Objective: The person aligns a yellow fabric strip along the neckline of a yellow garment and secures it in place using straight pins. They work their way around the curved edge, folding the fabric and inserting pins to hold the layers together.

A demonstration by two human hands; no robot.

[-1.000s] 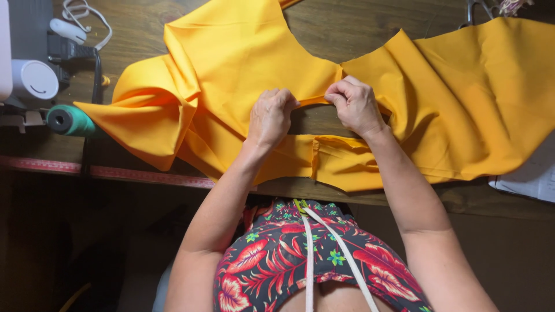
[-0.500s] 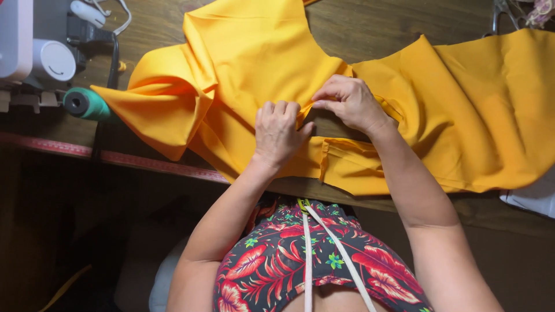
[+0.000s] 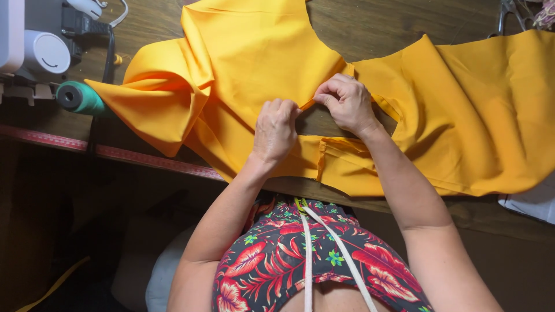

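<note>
A dark wooden worktop (image 3: 370, 26) fills the room's near side, a red measuring tape (image 3: 144, 157) running along its front edge. At the far left stand a white sewing machine (image 3: 34, 49) and a teal thread spool (image 3: 78, 97), the machine cut off by the frame. Yellow fabric (image 3: 248, 63) sprawls across the worktop's middle and right. The left hand (image 3: 276, 128) presses on it, fingers curled; the right hand (image 3: 347, 103) has its grip pinched on a thin fabric edge. Scissors at the far right corner are barely readable.
</note>
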